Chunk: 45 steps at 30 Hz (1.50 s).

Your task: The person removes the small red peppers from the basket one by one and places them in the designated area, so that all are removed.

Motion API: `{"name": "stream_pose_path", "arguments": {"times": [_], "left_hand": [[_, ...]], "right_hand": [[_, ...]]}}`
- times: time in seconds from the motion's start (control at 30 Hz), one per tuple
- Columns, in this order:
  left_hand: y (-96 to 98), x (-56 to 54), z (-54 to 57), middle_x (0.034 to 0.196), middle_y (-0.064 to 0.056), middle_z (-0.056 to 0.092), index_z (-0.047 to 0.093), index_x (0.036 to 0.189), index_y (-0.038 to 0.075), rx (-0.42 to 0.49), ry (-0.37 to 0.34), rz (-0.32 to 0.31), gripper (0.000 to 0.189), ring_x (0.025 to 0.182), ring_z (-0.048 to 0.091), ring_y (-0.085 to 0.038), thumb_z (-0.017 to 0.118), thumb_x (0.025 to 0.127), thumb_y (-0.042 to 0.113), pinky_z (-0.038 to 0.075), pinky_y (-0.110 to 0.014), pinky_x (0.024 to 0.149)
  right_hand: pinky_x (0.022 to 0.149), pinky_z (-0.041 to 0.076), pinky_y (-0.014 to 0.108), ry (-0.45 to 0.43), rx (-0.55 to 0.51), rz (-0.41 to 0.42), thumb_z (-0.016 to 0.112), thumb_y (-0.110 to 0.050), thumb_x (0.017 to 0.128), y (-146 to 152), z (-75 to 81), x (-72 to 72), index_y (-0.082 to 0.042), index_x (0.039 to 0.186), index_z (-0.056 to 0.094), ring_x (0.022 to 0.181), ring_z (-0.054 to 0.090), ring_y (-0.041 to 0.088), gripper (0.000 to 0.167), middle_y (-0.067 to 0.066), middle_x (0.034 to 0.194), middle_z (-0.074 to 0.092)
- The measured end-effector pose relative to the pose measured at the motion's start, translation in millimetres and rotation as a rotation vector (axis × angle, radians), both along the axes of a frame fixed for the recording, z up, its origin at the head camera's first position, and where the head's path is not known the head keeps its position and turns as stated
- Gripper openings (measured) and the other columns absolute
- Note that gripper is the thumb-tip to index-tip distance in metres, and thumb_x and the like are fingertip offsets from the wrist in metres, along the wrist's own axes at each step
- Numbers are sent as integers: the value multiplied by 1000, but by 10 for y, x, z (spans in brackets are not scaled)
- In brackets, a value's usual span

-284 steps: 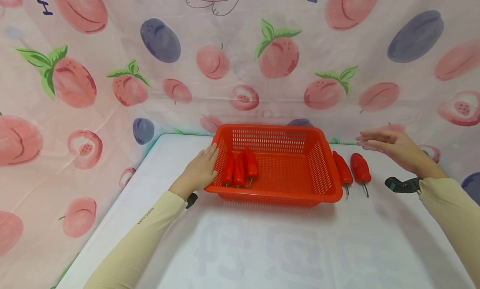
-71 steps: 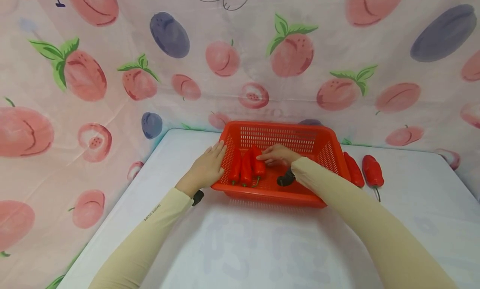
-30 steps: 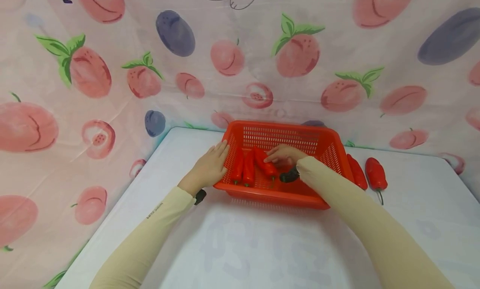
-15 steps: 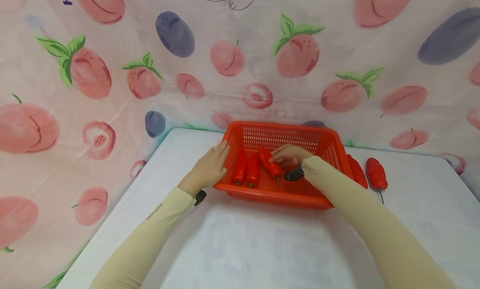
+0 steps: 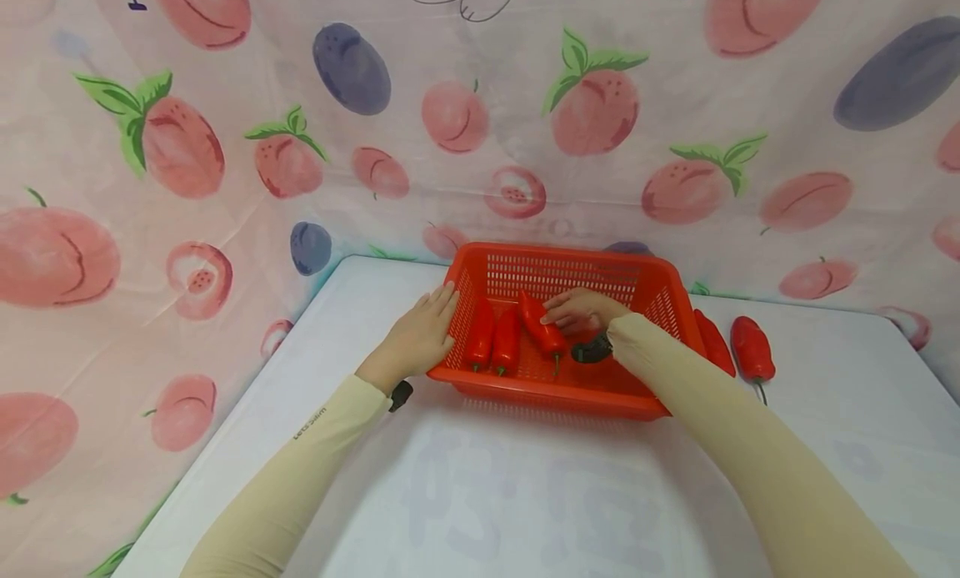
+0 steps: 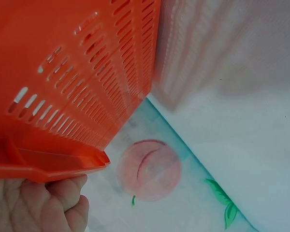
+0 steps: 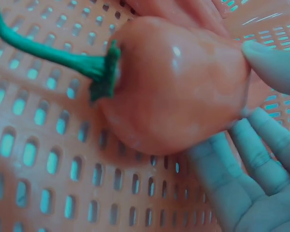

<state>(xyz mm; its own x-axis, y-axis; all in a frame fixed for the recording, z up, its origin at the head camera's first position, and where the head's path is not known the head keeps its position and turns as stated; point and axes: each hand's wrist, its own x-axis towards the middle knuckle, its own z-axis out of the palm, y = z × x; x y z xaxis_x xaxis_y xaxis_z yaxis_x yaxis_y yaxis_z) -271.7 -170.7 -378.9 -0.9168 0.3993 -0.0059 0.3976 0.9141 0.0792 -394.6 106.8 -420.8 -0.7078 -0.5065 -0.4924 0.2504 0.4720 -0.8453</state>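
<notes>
In the head view, my left hand (image 5: pixel 420 334) lies against the left rim of the red plastic basket (image 5: pixel 562 393), its fingers extended. The left wrist view shows fingers (image 6: pixel 63 198) pressed to the rim's edge. My right hand (image 5: pixel 583 311) is inside the basket, pinching a red pepper (image 5: pixel 551 338) from its right side. This pepper lies slanted, its stem toward the front. The right wrist view shows its blunt end and green stem (image 7: pixel 63 58) close over the slotted floor, with thumb and fingers at its far end. Two more red peppers (image 5: pixel 480 334) (image 5: pixel 506 340) lie side by side to the left.
Outside the basket, two red peppers (image 5: pixel 714 343) (image 5: pixel 752 349) lie on the white tabletop (image 5: pixel 480 495) to the right, the nearer one partly behind the rim. A fruit-print cloth (image 5: pixel 450 52) hangs behind the table and along its left side.
My right hand has come from the right of the basket into it and shifted one pepper rightward, away from the other two, which also moved slightly right. My left hand stays at the rim.
</notes>
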Motion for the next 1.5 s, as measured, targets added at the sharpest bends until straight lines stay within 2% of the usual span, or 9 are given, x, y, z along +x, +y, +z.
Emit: {"name": "stream_pose_path", "arguments": {"times": [0.1, 0.2, 0.43, 0.63, 0.73, 0.87, 0.97, 1.33, 1.5], "left_hand": [[0, 0, -1, 157, -18, 14, 21, 147, -5, -5, 4, -3, 64, 147, 12, -30, 43, 92, 20, 15, -42, 120], [-1, -1, -3, 157, -19, 14, 21, 147, -5, -11, 6, -5, 64, 147, 12, -30, 43, 92, 20, 15, -43, 120], [3, -2, -6, 157, -19, 15, 22, 146, -5, -18, 13, -6, 63, 147, 13, -30, 43, 93, 20, 16, -43, 120], [8, 3, 2, 157, -18, 15, 21, 147, -5, -16, 10, 1, 63, 147, 13, -29, 43, 93, 20, 15, -42, 120], [12, 1, 4, 157, -18, 15, 21, 147, -5, -15, 8, 5, 64, 147, 13, -29, 43, 92, 21, 14, -41, 121], [17, -3, 4, 157, -18, 14, 20, 147, -4, -14, 4, 10, 64, 147, 12, -29, 43, 92, 21, 13, -41, 121], [19, -5, -1, 157, -18, 13, 20, 147, -4, -11, -1, 14, 65, 147, 12, -29, 43, 92, 21, 12, -41, 121], [24, 9, -5, 157, -18, 15, 21, 147, -5, -11, 15, 6, 64, 147, 14, -30, 44, 92, 20, 14, -42, 120], [24, 9, 1, 157, -19, 15, 21, 147, -5, -12, 16, 6, 64, 146, 14, -30, 44, 92, 20, 14, -42, 120]], "right_hand": [[107, 40, 45, 9, -27, -14, 57, -7, 90, 7, 3, 2, 7, 141, 33, 95, 63, 11, 58, 8, 121, 59], [108, 39, 45, 15, -50, -21, 57, -7, 90, 11, 18, 8, 7, 142, 30, 88, 63, 6, 60, 7, 119, 58], [105, 43, 42, 40, -91, -45, 59, -5, 89, 7, 36, -4, 5, 142, 32, 84, 63, 4, 59, 5, 114, 59], [96, 51, 35, 81, -116, -45, 60, -4, 88, 1, 28, -22, 5, 139, 36, 84, 63, 4, 57, 1, 107, 61], [96, 51, 35, 102, -100, -33, 61, -6, 88, -3, 20, -25, 5, 138, 38, 86, 62, 5, 56, 7, 115, 59], [99, 48, 38, 114, -89, -41, 61, -8, 89, 0, 6, -34, 5, 140, 36, 90, 62, 6, 58, 20, 135, 48], [101, 47, 40, 116, -83, -57, 60, -8, 89, 1, -4, -38, 3, 142, 35, 94, 61, 7, 60, 21, 144, 40], [106, 41, 42, 117, -128, -87, 56, -7, 91, 12, 5, -33, 5, 144, 30, 102, 58, 12, 61, 23, 148, 34], [110, 37, 42, 133, -138, -119, 59, -7, 89, 9, 46, -34, 1, 146, 28, 127, 47, 27, 65, 18, 152, 30]]}}
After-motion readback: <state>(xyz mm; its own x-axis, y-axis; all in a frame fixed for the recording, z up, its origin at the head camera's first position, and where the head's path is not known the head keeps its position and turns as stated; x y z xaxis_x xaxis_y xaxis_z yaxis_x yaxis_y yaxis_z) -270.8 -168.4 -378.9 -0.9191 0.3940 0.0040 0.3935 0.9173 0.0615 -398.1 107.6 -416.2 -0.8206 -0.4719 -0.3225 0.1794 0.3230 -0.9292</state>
